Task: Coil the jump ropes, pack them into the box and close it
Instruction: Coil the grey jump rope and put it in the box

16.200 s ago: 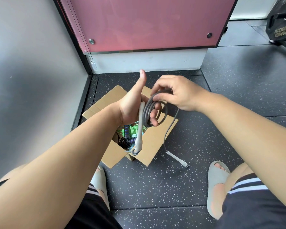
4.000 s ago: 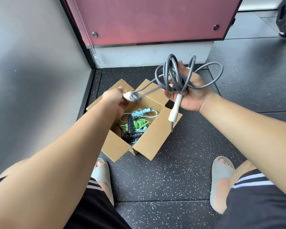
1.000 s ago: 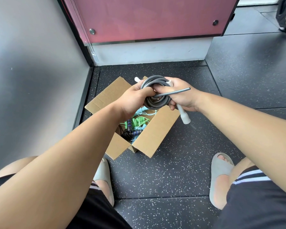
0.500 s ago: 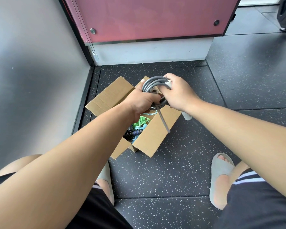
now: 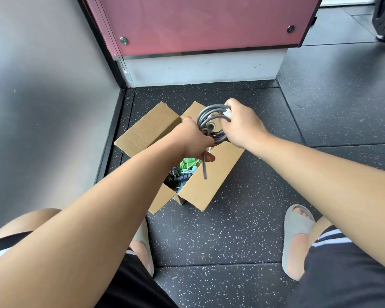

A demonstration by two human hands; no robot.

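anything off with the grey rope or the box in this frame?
One thing: a loose tail of the grey jump rope sticks out below the left hand and hangs over the open box instead of lying in the coil, which the left hand and right hand both grip. Otherwise nothing stands out.

We see a left hand and a right hand gripping a coiled grey jump rope above an open brown cardboard box holding green and blue ropes.
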